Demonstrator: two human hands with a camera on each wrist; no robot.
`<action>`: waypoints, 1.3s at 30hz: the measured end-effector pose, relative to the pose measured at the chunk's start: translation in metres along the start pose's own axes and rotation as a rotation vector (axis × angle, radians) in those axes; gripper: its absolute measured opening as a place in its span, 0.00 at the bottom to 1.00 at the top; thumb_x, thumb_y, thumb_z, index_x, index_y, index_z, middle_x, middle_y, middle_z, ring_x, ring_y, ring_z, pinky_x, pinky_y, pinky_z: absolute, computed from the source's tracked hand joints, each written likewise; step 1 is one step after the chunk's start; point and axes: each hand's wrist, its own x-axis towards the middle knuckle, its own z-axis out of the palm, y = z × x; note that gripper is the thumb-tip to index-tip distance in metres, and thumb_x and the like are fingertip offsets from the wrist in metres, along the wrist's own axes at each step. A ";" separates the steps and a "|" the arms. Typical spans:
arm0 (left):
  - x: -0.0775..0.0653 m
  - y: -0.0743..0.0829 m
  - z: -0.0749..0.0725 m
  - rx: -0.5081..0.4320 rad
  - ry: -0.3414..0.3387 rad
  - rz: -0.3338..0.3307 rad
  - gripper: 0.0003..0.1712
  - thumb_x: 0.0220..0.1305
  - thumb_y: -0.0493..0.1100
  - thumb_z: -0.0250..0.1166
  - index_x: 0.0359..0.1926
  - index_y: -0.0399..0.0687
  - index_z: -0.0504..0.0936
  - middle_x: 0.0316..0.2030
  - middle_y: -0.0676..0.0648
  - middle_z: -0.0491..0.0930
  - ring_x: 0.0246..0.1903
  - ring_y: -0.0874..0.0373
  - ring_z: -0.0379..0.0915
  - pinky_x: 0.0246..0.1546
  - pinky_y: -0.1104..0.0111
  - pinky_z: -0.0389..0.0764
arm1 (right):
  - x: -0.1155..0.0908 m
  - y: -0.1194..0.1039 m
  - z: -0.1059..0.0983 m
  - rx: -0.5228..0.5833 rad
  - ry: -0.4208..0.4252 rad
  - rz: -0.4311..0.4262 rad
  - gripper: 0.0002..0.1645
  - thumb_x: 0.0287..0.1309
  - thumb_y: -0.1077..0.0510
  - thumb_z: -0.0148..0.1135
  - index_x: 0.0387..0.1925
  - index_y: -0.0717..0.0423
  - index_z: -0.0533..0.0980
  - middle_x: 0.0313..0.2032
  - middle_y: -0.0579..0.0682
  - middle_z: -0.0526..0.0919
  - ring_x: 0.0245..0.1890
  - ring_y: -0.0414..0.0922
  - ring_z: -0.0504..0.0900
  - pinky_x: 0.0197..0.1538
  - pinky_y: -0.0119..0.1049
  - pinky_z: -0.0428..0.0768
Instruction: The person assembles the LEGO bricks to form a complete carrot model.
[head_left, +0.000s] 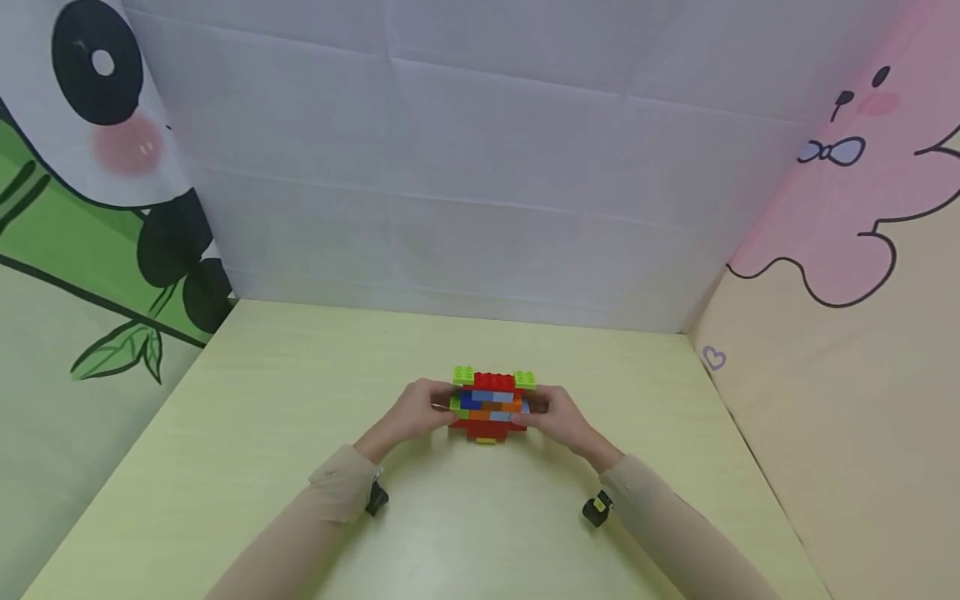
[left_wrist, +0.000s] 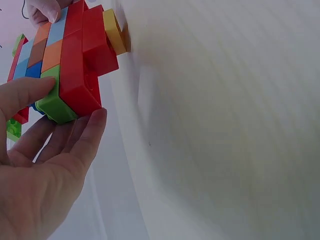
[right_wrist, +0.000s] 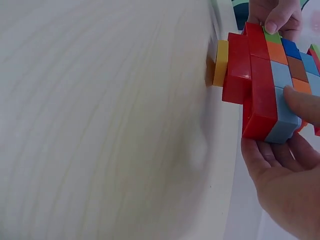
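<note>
A toy brick structure [head_left: 487, 429] stands at the middle of the table, gripped from both sides. My left hand [head_left: 416, 412] holds its left end, thumb on the front of a green brick [left_wrist: 56, 104] and fingers behind. On the other end, my right hand [head_left: 558, 417] has its thumb across a light blue brick [right_wrist: 285, 117], with fingers round the back. Red bricks [right_wrist: 261, 95] form the lower layers above a small yellow brick [left_wrist: 114, 31] at the bottom. Blue, brown and orange bricks fill the middle rows. Lime green bricks [head_left: 463, 374] top both upper corners.
The pale wooden table [head_left: 300, 367] stretches round the structure. A white cloth wall [head_left: 480, 192] rises behind it, with a panda-printed panel [head_left: 127, 167] at left and a pink cartoon panel [head_left: 817, 217] at right. Small black devices [head_left: 597, 508] hang at both wrists.
</note>
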 end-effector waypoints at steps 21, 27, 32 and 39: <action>0.018 -0.019 -0.003 0.042 0.107 -0.108 0.24 0.58 0.36 0.67 0.57 0.40 0.78 0.49 0.43 0.80 0.43 0.53 0.78 0.43 0.63 0.78 | 0.035 0.021 0.006 -0.156 0.142 0.143 0.29 0.58 0.50 0.67 0.58 0.59 0.75 0.51 0.51 0.80 0.48 0.48 0.78 0.49 0.40 0.77; 0.020 -0.024 -0.002 0.069 0.130 -0.147 0.23 0.60 0.40 0.68 0.57 0.43 0.79 0.51 0.45 0.79 0.50 0.51 0.74 0.49 0.59 0.75 | 0.043 0.027 0.009 -0.238 0.164 0.200 0.30 0.58 0.45 0.65 0.57 0.57 0.76 0.50 0.50 0.79 0.48 0.47 0.75 0.47 0.39 0.77; 0.021 -0.025 -0.001 0.071 0.142 -0.183 0.23 0.61 0.42 0.67 0.57 0.44 0.79 0.53 0.45 0.78 0.54 0.48 0.71 0.51 0.56 0.73 | 0.046 0.026 0.012 -0.264 0.178 0.219 0.28 0.58 0.45 0.65 0.56 0.55 0.77 0.49 0.50 0.80 0.48 0.48 0.74 0.45 0.37 0.78; 0.023 -0.023 0.000 0.058 0.178 -0.241 0.22 0.60 0.42 0.68 0.56 0.43 0.80 0.53 0.43 0.78 0.55 0.47 0.70 0.52 0.55 0.73 | 0.049 0.018 0.018 -0.326 0.220 0.235 0.24 0.58 0.48 0.66 0.53 0.58 0.80 0.47 0.51 0.81 0.44 0.48 0.75 0.40 0.35 0.79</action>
